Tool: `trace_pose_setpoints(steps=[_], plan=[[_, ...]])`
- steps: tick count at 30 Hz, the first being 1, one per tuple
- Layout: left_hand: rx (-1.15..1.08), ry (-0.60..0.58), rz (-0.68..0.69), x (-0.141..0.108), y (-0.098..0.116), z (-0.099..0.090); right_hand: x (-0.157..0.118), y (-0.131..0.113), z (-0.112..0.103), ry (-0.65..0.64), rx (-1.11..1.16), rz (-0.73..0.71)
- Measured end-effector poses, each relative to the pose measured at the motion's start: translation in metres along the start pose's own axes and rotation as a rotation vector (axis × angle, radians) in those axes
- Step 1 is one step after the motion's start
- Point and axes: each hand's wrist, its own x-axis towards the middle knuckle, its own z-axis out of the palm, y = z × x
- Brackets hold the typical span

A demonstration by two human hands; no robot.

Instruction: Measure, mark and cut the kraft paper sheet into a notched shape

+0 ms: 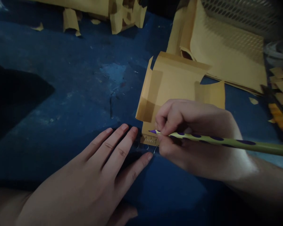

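My right hand (195, 138) is closed round a yellow-green pencil (226, 141) with dark purple spots. Its purple point lies over the lower left part of a cut and creased brown paper piece (176, 78), which has flaps at its sides and top. Along the paper's bottom edge runs a clear strip with scale marks, like a see-through ruler (150, 140). My left hand (91, 169) lies flat with fingers spread, its fingertips at the left end of that strip and its thumb just below the paper. Most of the strip is hard to make out against the blue table.
A stack of brown paper sheets (231, 53) lies at the back right, below a perforated grey basket (245, 15). A cutter-like tool with an orange handle (280, 119) rests at the right edge. Brown paper scraps (70, 20) lie along the back of the blue table (80, 69).
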Motion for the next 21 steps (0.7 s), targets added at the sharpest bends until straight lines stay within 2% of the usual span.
trace_pose_setpoints(steps=[21], plan=[[-0.01, 0.017, -0.025, -0.0006, 0.0016, 0.0009, -0.0004, -0.003, 0.0004, -0.015, -0.011, 0.016]])
